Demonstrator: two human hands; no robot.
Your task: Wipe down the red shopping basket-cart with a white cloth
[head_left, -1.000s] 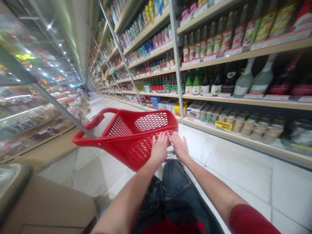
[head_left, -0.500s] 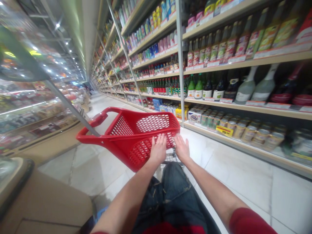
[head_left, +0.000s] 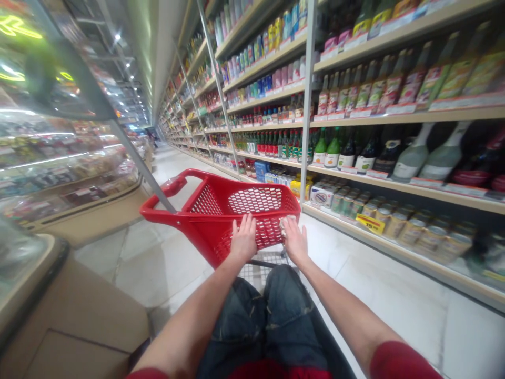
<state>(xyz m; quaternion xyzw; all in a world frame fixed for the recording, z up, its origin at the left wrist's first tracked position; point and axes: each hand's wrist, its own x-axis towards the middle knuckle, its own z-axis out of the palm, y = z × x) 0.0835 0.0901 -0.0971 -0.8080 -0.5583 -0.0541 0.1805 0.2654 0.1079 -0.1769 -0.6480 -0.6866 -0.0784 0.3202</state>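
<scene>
A red plastic shopping basket [head_left: 205, 221] on a wheeled frame stands tilted in front of me in a shop aisle, with its handle [head_left: 169, 187] to the far left. My left hand [head_left: 243, 241] lies flat against the basket's near mesh wall, fingers stretched out. Beside it, my right hand [head_left: 294, 241] presses the same wall near the right corner, fingers also flat. A small pale blur sits at its fingertips; I cannot make it out. The basket's inside looks empty. My knees in blue jeans [head_left: 272, 316] show below the hands.
Long shelves [head_left: 394, 184] run along the right with bottles, jars and cans [head_left: 355, 202]. A glass display case [head_left: 59, 158] and a brown counter [head_left: 79, 321] stand on the left. The white tiled aisle [head_left: 173, 158] stretches ahead between them.
The basket and I have moved forward along the aisle, past more of the shelf. Both hands stay flat on the basket's near wall.
</scene>
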